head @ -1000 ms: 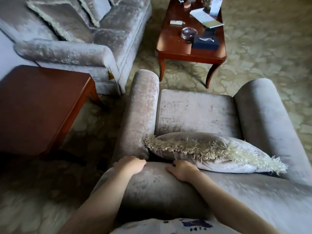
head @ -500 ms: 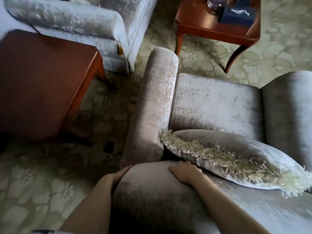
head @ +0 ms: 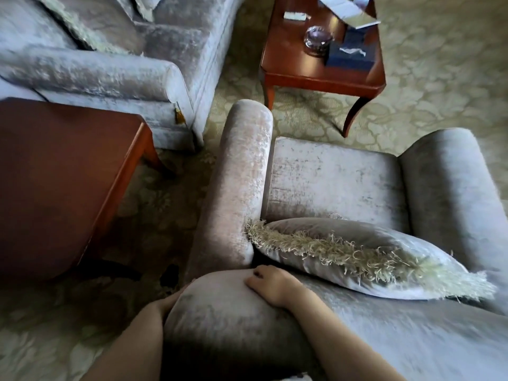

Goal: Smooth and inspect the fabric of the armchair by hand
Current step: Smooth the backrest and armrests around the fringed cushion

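Note:
I look down over the back of a grey velvet armchair. My right hand rests on top of the backrest near its left corner, fingers loosely bent against the fabric. My left hand lies along the outer left side of the backrest, mostly hidden behind its curve. A grey cushion with a pale fringe lies on the seat against the backrest. The left armrest runs forward from just beyond my right hand.
A dark wooden side table stands to the left. A grey velvet sofa is at the upper left. A wooden coffee table with a glass bowl, a blue tissue box and papers stands beyond the armchair. Patterned carpet covers the floor.
My left hand slid from the top of the backrest down onto its outer left side. My right hand stayed on top near the corner. The camera view shifted.

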